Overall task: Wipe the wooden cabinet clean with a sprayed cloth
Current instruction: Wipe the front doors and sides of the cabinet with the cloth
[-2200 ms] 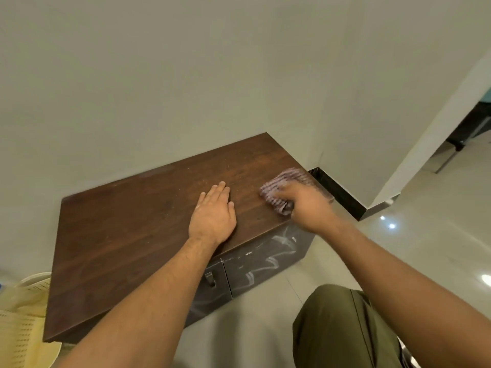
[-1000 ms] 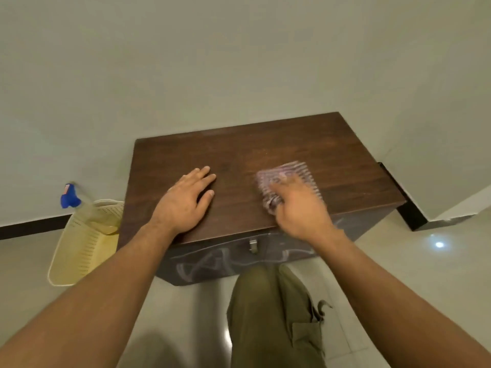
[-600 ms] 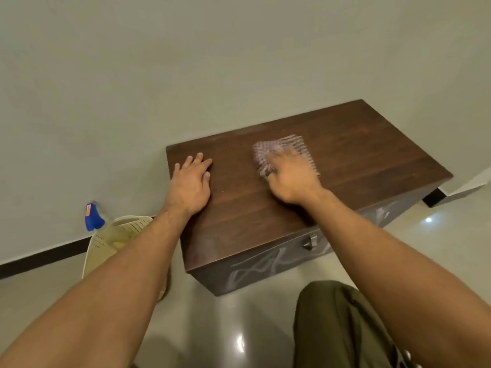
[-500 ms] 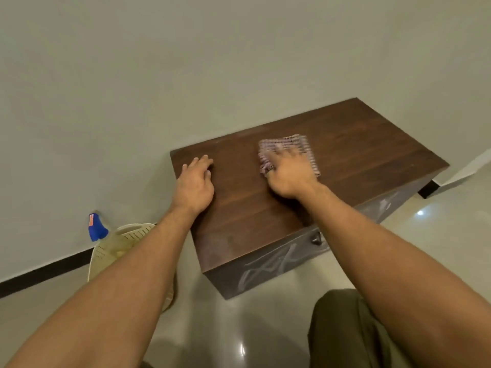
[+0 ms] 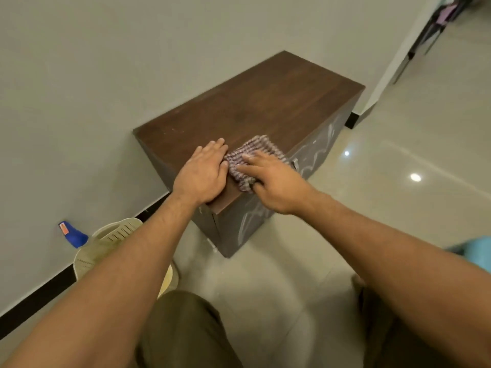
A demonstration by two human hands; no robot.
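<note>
Mid-wipe: right hand (image 5: 268,179) grip flat, straight fingers pressing cloth (image 5: 252,152) on cabinet (image 5: 279,102) near end; left hand (image 5: 204,173) flat, bracing. Next: sweep far end, probably unwiped.

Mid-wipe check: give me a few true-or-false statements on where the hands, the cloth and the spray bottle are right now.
1. The right hand presses the purple checked cloth onto the dark brown wooden cabinet top. True.
2. The left hand holds the blue-topped spray bottle. False: it lies flat on the cabinet top, and the bottle is down by the wall.
3. The cloth lies at the cabinet's far end. False: it is near the end closest to the person.
4. A cream perforated plastic basket sits on the floor beside the cabinet. True.
</note>
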